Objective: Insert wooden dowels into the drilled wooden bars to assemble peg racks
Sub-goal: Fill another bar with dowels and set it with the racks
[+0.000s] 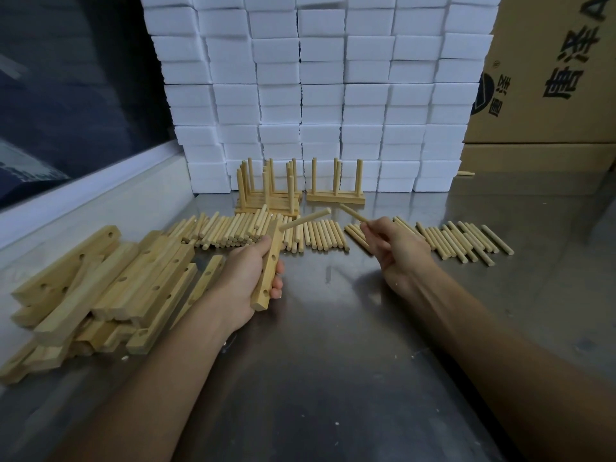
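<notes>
My left hand [250,278] grips a drilled wooden bar [268,273] held above the table, with two empty holes showing along its face. One dowel [306,220] sticks out of the bar's far end, pointing right and away. My right hand [396,250] pinches a second dowel [353,213] a short way right of the bar, apart from it. Loose dowels [316,236] lie in a row across the table behind both hands.
A pile of drilled bars [110,288] lies at the left. Finished peg racks [270,191] and one more rack [335,188] stand at the back against stacked white foam blocks [316,95]. Cardboard boxes [550,78] fill the back right. A raised white ledge [83,191] runs along the left.
</notes>
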